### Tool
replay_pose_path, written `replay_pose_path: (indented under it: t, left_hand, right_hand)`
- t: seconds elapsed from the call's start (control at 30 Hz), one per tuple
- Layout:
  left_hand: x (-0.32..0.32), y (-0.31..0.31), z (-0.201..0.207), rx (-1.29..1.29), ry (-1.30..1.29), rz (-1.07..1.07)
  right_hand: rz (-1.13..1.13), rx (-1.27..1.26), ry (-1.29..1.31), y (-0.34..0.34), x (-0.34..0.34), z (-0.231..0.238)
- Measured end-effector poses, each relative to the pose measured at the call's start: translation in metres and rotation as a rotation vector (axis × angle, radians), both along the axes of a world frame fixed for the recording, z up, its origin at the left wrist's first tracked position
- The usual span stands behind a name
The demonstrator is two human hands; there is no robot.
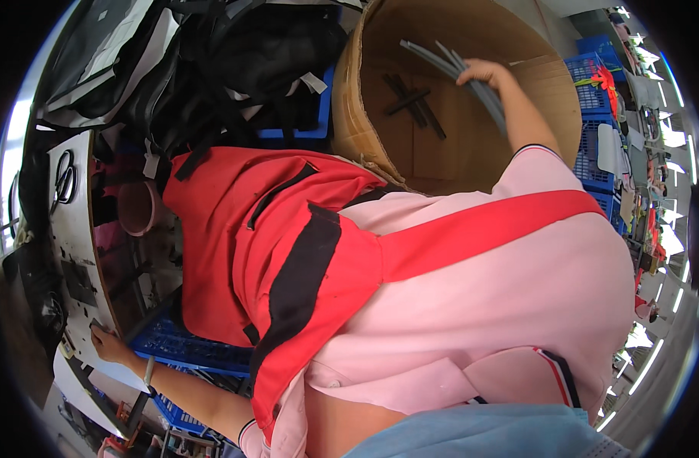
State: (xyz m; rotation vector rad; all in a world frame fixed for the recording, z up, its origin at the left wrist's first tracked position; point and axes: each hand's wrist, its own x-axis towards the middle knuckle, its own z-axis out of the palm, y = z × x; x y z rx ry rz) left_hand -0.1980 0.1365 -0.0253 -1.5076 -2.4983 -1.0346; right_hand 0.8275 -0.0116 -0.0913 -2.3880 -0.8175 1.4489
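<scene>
At the upper right, my right hand [483, 74] reaches over an open cardboard box and is closed round several long grey strips [483, 98]. The strips fan out past both sides of my fist. Deeper in the box [460, 172] lie several crossed black strips [416, 107]. Far from there, at the lower left, my left hand [114, 348] rests at the edge of a pale tabletop [78, 221]. Its fingers look drawn together by a small dark piece, too small to name. Black-handled scissors [64, 177] lie farther up that tabletop.
Black bags or fabric pieces [280, 57] are heaped beside the box, over a blue crate [322, 107]. A pink bucket [138, 208] stands under the table near my red apron [219, 229]. Blue baskets [594, 145] are stacked beyond the box on the right.
</scene>
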Motion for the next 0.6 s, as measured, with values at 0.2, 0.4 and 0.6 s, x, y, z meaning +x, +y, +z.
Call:
replay_pose_path:
  t: [0.2, 0.4, 0.6]
  left_hand:
    - [-0.016, -0.005, -0.002, -0.059, 0.017, 0.039]
    - [-0.001, 0.001, 0.004, 0.006, -0.241, -0.045]
    - [0.092, -0.027, 0.033, 0.06, -0.284, -0.225]
  right_hand:
    - [-0.006, 0.007, -0.258, -0.013, -0.031, -0.157]
    - [0.067, 0.402, -0.464, 0.076, -0.002, -0.15]
    - [0.067, 1.139, -0.133, 0.207, -0.109, 0.026]
